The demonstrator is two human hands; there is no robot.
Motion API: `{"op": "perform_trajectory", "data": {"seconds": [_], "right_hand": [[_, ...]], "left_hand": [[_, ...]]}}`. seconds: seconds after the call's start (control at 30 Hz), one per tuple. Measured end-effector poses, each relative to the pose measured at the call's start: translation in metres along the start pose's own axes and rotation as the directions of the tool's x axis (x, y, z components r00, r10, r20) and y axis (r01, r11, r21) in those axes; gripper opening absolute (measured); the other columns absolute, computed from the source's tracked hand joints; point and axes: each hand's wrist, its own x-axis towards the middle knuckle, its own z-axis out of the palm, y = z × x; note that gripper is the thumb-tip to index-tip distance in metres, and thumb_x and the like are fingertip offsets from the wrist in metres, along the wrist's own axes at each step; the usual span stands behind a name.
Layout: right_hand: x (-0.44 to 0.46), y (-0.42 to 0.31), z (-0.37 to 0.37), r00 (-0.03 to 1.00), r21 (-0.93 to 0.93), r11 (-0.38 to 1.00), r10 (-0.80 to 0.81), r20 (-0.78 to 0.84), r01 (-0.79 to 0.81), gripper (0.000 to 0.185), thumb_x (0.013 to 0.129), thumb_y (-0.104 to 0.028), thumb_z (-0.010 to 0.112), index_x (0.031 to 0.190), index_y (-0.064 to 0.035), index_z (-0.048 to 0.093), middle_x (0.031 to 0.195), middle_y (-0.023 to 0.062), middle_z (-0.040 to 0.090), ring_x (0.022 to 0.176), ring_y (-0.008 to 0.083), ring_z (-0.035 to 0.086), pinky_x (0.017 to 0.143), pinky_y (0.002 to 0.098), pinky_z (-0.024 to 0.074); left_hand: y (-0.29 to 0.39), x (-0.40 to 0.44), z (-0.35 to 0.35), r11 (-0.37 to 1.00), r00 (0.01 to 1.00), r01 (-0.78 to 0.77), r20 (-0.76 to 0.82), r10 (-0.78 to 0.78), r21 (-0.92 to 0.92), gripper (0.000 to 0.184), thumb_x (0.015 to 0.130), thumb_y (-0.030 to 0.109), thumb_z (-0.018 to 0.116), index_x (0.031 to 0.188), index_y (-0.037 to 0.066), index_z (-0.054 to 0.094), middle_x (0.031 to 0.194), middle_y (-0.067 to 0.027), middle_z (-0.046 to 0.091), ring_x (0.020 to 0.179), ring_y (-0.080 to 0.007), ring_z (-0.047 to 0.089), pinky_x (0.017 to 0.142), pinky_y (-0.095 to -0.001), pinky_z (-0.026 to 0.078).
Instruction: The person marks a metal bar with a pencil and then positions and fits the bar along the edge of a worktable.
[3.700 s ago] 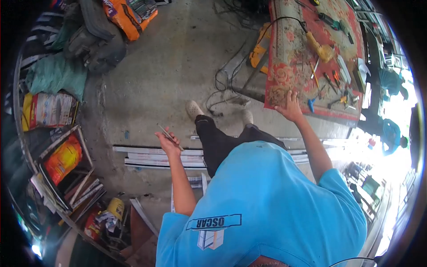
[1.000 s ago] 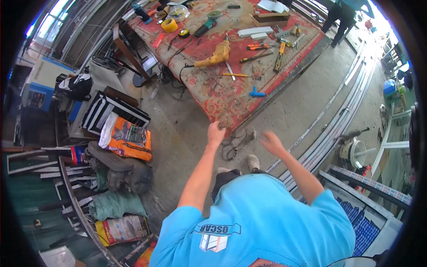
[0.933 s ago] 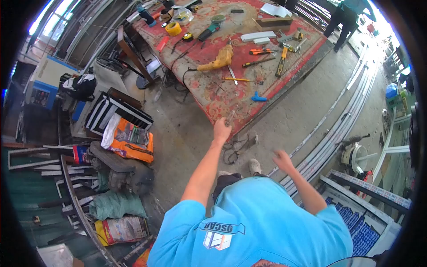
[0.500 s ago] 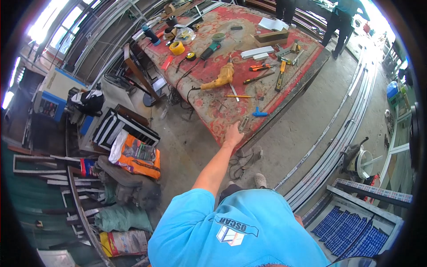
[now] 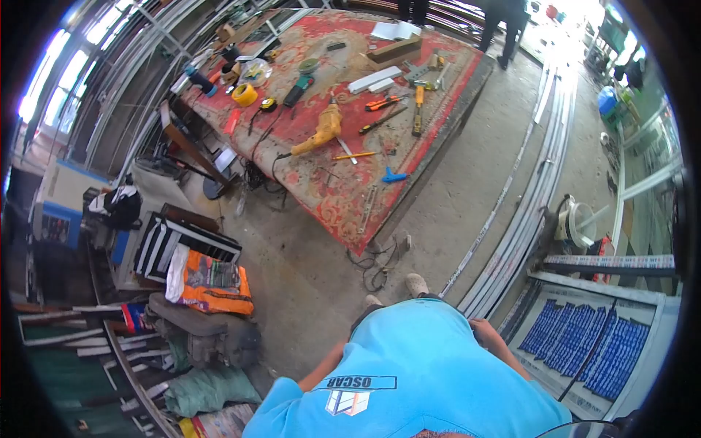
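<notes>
The tabletop (image 5: 314,182) is red with worn beige floral patterning, the slim metal pieces (image 5: 367,209) dull silver. The drill (image 5: 325,130) is mustard yellow, the T-handled tool (image 5: 394,176) bright blue, the shirt (image 5: 438,350) sky blue with dark lettering (image 5: 361,382).

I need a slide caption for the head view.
A blue-shirted person stands before a red patterned table bearing a yellow corded drill and a slim metallic object.

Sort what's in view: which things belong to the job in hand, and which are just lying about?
Probably the job's: table; on it, metal piece, blue T-handle, pencil, drill.

Probably lying about, off the table: orange bag, green sack, bucket.
</notes>
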Motion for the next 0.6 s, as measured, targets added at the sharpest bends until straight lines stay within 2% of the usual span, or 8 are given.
{"op": "perform_trajectory", "data": {"seconds": [0.1, 0.13, 0.23, 0.27, 0.37, 0.4, 0.47, 0.6], "right_hand": [[0.02, -0.012, -0.004, 0.989, 0.147, 0.978, 0.144, 0.043, -0.149, 0.049, 0.093, -0.038, 0.052, 0.121, 0.0018, 0.053, 0.114, 0.0156, 0.06, 0.084, 0.0264, 0.061, 0.063, 0.041, 0.0515], [0.029, -0.017, -0.002, 0.983, 0.08, 0.98, 0.184, 0.013, -0.184, 0.068, 0.093, -0.051, 0.049, 0.136, 0.001, 0.039, 0.13, 0.0189, 0.05, 0.099, 0.0358, 0.058, 0.078, 0.0501, 0.0503], [0.047, -0.045, 0.015, 0.951, -0.085, 0.949, 0.308, 0.024, -0.305, 0.08, 0.092, -0.061, 0.043, 0.142, 0.0002, 0.031, 0.138, 0.0213, 0.043, 0.117, 0.0436, 0.049, 0.092, 0.0576, 0.0432], [0.061, -0.047, 0.018, 0.953, -0.098, 0.949, 0.302, 0.029, -0.298, 0.08, 0.092, -0.061, 0.043, 0.142, 0.0002, 0.031, 0.138, 0.0213, 0.043, 0.117, 0.0436, 0.049, 0.092, 0.0576, 0.0432], [0.106, -0.045, 0.035, 0.876, -0.051, 0.943, 0.325, 0.356, -0.329, 0.083, 0.093, -0.067, 0.029, 0.144, -0.001, 0.031, 0.144, 0.0213, 0.037, 0.133, 0.0327, 0.034, 0.108, 0.0463, 0.0298], [0.103, -0.057, 0.04, 0.874, -0.059, 0.943, 0.327, 0.359, -0.328, 0.083, 0.093, -0.067, 0.029, 0.144, -0.001, 0.031, 0.144, 0.0213, 0.037, 0.133, 0.0327, 0.034, 0.108, 0.0463, 0.0298], [0.079, -0.104, 0.064, 0.788, -0.258, 0.96, 0.241, 0.566, -0.108, 0.081, 0.094, -0.066, 0.024, 0.142, -0.0016, 0.035, 0.146, 0.0169, 0.036, 0.134, 0.0271, 0.034, 0.11, 0.0381, 0.0292], [0.096, -0.094, 0.069, 0.806, -0.524, 0.85, 0.341, 0.484, -0.044, 0.086, 0.091, -0.071, 0.024, 0.142, -0.0026, 0.038, 0.145, 0.0165, 0.039, 0.132, 0.029, 0.038, 0.109, 0.0402, 0.0294]], "left_hand": [[-0.005, -0.02, 0.003, 0.981, 0.999, 0.038, -0.019, -0.043, -0.191, 0.088, 0.089, 0.069, 0.036, 0.134, -0.006, 0.044, 0.135, -0.0242, 0.048, 0.126, -0.0357, 0.046, 0.104, -0.0423, 0.037], [-0.007, -0.025, 0.006, 0.967, 0.998, 0.048, -0.018, -0.055, -0.251, 0.088, 0.088, 0.069, 0.035, 0.134, -0.005, 0.043, 0.135, -0.0241, 0.048, 0.127, -0.0359, 0.045, 0.104, -0.0428, 0.036], [-0.007, -0.041, 0.02, 0.905, 0.997, 0.073, -0.007, -0.083, -0.418, 0.091, 0.087, 0.071, 0.033, 0.136, -0.005, 0.041, 0.136, -0.024, 0.047, 0.127, -0.0365, 0.044, 0.104, -0.0443, 0.036], [-0.005, -0.045, 0.022, 0.88, 0.996, 0.076, -0.005, -0.089, -0.469, 0.091, 0.087, 0.072, 0.033, 0.136, -0.005, 0.041, 0.137, -0.024, 0.046, 0.127, -0.0367, 0.044, 0.104, -0.0448, 0.035], [0.0, -0.068, 0.029, 0.791, 0.993, 0.099, 0.014, -0.114, -0.604, 0.094, 0.086, 0.074, 0.031, 0.137, -0.004, 0.039, 0.138, -0.0238, 0.045, 0.128, -0.0374, 0.043, 0.105, -0.0463, 0.035], [0.001, -0.072, 0.033, 0.757, 0.993, 0.106, 0.022, -0.12, -0.645, 0.094, 0.086, 0.074, 0.03, 0.138, -0.004, 0.038, 0.138, -0.0238, 0.045, 0.128, -0.0376, 0.043, 0.105, -0.0468, 0.035], [0.003, -0.079, 0.036, 0.689, 0.991, 0.116, 0.036, -0.13, -0.716, 0.096, 0.085, 0.075, 0.029, 0.138, -0.004, 0.037, 0.139, -0.0237, 0.044, 0.129, -0.038, 0.042, 0.105, -0.0478, 0.034], [0.017, -0.122, 0.049, 0.511, 0.984, 0.145, 0.069, -0.165, -0.847, 0.099, 0.084, 0.078, 0.027, 0.14, -0.003, 0.034, 0.14, -0.0236, 0.042, 0.129, -0.0389, 0.041, 0.105, -0.0498, 0.033]]}}
